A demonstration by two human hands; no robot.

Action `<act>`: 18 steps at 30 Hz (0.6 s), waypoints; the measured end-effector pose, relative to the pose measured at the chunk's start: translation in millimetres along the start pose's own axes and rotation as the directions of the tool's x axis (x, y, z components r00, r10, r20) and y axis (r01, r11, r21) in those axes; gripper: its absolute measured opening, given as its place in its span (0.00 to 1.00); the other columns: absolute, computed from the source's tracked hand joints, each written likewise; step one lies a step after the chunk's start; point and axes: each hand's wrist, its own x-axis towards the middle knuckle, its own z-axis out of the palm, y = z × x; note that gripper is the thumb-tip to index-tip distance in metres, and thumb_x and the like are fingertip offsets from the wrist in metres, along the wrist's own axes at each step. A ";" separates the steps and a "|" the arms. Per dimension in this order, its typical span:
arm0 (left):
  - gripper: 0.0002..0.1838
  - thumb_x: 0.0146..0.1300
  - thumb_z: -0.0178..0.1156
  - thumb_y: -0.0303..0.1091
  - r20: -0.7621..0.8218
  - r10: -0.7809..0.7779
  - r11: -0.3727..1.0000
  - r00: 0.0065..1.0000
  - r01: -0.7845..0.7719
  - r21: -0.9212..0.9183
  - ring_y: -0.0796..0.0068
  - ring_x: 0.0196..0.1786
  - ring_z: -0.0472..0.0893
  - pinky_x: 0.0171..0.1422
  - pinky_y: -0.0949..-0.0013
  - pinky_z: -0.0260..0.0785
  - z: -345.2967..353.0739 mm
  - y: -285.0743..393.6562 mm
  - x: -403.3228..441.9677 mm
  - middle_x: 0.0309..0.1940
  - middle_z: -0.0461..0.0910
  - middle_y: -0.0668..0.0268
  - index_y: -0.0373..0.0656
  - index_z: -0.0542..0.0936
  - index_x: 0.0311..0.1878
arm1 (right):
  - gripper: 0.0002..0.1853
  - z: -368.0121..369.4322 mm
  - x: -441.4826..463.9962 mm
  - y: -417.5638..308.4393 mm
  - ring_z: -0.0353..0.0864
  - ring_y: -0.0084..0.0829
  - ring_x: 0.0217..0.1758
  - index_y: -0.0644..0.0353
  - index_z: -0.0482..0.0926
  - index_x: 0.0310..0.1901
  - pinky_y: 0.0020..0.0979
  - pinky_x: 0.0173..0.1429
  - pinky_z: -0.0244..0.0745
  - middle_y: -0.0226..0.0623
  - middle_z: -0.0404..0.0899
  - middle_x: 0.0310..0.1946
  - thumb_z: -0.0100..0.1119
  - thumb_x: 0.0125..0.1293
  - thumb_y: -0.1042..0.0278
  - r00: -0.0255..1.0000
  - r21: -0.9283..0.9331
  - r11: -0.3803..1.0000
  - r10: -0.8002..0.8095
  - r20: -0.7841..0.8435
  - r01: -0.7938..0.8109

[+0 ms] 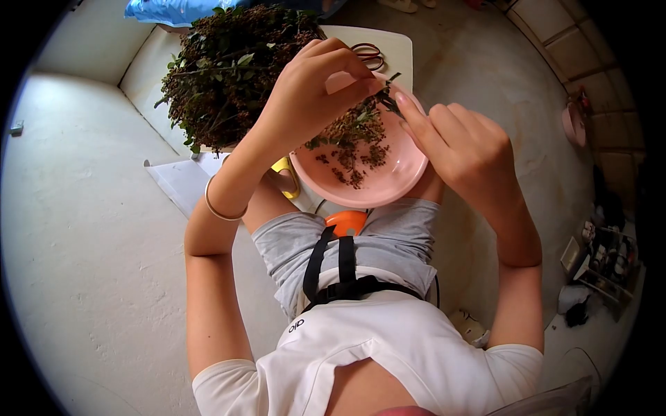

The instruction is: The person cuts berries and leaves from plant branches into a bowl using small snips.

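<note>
A sprig with small brownish berry clusters and green leaves (364, 130) hangs over a pink bowl (326, 188), its stem end up between my two hands. My left hand (316, 87) is closed, thumb and forefinger pinched at the top of the stem. My right hand (463, 142) is closed too, its fingertips pressed on the stem from the right. Some berry clusters are inside the bowl or hang just above its floor; I cannot tell which. Behind my left hand a big pile of leafy, berried branches (229, 73) lies on a pale table.
Red-handled scissors (368, 57) lie on the pale table (399, 50) past my hands. A blue bag (173, 10) is at the back left. An orange object (347, 223) sits between my thighs. A rack of dark items (614, 256) stands on the right.
</note>
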 end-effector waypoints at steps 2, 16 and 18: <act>0.06 0.57 0.69 0.28 -0.013 0.017 0.999 1.000 -0.017 0.029 0.70 0.40 0.77 0.48 0.70 0.67 0.3 -0.6 1.1 0.33 0.78 0.66 0.39 0.81 0.34 | 0.22 1.2 0.7 -0.4 0.67 0.22 0.23 0.58 0.82 0.53 0.26 0.25 0.65 0.28 0.61 0.21 0.67 0.53 0.71 1.000 -0.010 1.000 0.003 -0.009 -0.003; 0.07 0.53 0.70 0.29 -0.077 -0.028 0.983 0.997 0.041 0.178 0.63 0.40 0.76 0.46 0.64 0.69 -28.3 0.6 -24.9 0.34 0.79 0.65 0.42 0.83 0.35 | 0.13 33.5 -22.7 -25.6 0.67 0.17 0.21 0.59 0.83 0.50 0.25 0.25 0.65 0.26 0.70 0.21 0.64 0.64 0.66 0.856 0.686 0.639 0.515 -0.046 -0.348; 0.07 0.52 0.71 0.28 -0.085 -0.093 0.968 0.992 0.110 0.227 0.65 0.41 0.77 0.45 0.66 0.69 -38.6 5.8 -37.1 0.34 0.79 0.65 0.41 0.83 0.34 | 0.16 38.2 -26.2 -38.0 0.71 0.23 0.23 0.61 0.81 0.50 0.25 0.34 0.67 0.27 0.81 0.30 0.60 0.66 0.61 0.801 0.647 0.489 0.472 0.369 -0.585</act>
